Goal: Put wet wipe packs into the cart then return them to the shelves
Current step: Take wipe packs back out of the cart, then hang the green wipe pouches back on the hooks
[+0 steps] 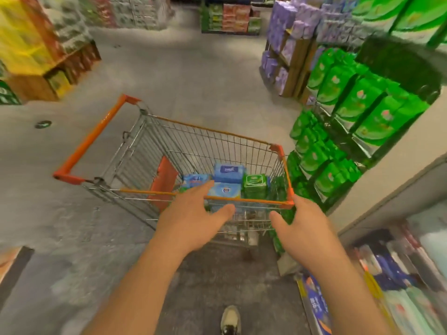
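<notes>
Four wet wipe packs are visible in the cart [242, 141]: a dark blue pack [229, 173], two light blue packs [226, 189] and [194, 179], and a green pack [256, 186]. All sit at the near end of the basket. My left hand [193, 223] reaches over the near rim with fingers extended and apart, holding nothing. My right hand [302, 226] is at the near right corner, fingers spread, also holding nothing.

Risks, as I judge them:
- The cart stands just beside the shelf of green packs [362, 110]. A push on the corner can roll it into that shelf.
- The packs are stacked close together. Lifting one with an open grip can drag a neighbour or let a pack slip.

Limits of view: motion blur obscures the labels. My left fingers cover part of the light blue packs. Any packs lower in the basket are hidden. Whether my right hand touches the rim cannot be determined.
</notes>
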Demonstrator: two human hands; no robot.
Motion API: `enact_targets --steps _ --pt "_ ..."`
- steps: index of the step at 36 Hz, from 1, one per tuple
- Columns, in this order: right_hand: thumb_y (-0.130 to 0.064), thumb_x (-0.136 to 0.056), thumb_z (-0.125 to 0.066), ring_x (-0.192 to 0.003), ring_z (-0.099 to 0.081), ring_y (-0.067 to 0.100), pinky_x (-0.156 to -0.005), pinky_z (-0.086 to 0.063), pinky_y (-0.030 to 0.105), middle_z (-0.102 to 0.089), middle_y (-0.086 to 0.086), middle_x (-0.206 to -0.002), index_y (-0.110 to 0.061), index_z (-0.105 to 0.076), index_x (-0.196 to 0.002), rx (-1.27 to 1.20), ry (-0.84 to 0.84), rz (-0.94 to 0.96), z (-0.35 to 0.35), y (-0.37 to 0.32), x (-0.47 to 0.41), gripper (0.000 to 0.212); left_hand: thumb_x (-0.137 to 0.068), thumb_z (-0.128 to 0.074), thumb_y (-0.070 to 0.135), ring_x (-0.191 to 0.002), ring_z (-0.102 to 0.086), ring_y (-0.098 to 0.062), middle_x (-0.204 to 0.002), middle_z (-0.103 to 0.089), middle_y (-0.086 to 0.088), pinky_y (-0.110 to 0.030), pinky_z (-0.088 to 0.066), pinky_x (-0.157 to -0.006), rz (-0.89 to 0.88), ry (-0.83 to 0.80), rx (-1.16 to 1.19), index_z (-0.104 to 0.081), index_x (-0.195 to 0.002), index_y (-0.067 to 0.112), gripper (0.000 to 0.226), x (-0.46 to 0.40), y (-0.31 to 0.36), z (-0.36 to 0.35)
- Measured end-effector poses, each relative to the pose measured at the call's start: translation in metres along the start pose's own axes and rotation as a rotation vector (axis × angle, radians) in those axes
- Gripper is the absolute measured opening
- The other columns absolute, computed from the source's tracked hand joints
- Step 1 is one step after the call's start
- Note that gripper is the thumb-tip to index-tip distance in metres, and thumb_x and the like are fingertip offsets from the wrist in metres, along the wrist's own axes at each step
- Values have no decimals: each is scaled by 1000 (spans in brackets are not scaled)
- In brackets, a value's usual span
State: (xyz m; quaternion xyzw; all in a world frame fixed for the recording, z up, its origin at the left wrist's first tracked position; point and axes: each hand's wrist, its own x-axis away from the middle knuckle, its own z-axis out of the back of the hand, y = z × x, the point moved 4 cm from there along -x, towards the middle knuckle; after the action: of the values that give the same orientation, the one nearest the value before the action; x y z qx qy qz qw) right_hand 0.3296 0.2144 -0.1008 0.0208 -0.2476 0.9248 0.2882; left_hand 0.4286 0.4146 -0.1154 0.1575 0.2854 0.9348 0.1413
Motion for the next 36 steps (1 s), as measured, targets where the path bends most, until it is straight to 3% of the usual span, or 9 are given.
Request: enact_targets --steps 2,7,12,16,24,30,34,36 --pt "-54 -97 -53 -139 -40 26 -112 -35 37 -43 5 -152 -14 -38 -151 17 -43 17 -2 -4 -27 68 -85 -56 76 -144 -41 -16 -159 -42 10 -38 -40 -112 29 35 -5 -35 -156 41 82 -22 -2 6" --pt "-42 -100 -56 -131 -44 25 -107 -36 36 -53 9 -137 -10 -51 -134 -26 -111 85 -4 -19 -84 47 -87 -55 74 -137 -49 -16 -156 -47 10 -37 -42 -106 115 58 -20 -39 -154 39 77 -68 -2 19" --pt "-47 -98 -55 -135 -43 30 -112 -36 43 -51 14 -142 -5 -46 -140 40 -148 133 -16 -32 -132 60 -95 -57 62 -109 -45 -3 -144 -56 16 -26 -33 -84 135 93 35 -46 -146 44 56 -100 -2 29" --pt "-47 -98 -54 -135 -42 29 -110 -35 41 -50 12 -144 -10 -44 -144 63 -191 157 -24 -47 -161 60 -92 -53 69 -132 -52 -11 -152 -50 15 -28 -34 -86 190 98 15 -40 -153 40 68 -125 -21 36" --pt "-48 -97 -56 -128 -50 31 -107 -39 39 -53 14 -142 -10 -44 -144 66 -280 164 -58 -80 -214 62 -90 -47 74 -129 -56 -17 -144 -59 9 -32 -38 -90 236 90 25 -45 -149 40 68 -179 -65 44" --pt "-49 -97 -56 -134 -46 29 -106 -40 35 -47 11 -148 -14 -39 -151 80 -325 99 -84 -105 -250 67 -92 -47 73 -133 -54 -19 -148 -56 6 -36 -41 -105 264 33 90 -41 -153 33 74 -232 -103 44" --pt "-49 -96 -56 -123 -54 28 -93 -44 33 -51 10 -140 -18 -48 -145 76 -349 49 -103 -126 -274 58 -85 -44 83 -137 -52 -17 -155 -50 9 -37 -41 -110 285 -48 157 -38 -154 36 84 -269 -130 42" --pt "-49 -95 -56 -107 -60 25 -81 -46 31 -58 8 -127 -19 -56 -133 67 -358 38 -115 -136 -286 48 -84 -43 83 -138 -50 -18 -155 -48 10 -38 -39 -110 288 -86 147 -37 -155 36 85 -286 -140 43"
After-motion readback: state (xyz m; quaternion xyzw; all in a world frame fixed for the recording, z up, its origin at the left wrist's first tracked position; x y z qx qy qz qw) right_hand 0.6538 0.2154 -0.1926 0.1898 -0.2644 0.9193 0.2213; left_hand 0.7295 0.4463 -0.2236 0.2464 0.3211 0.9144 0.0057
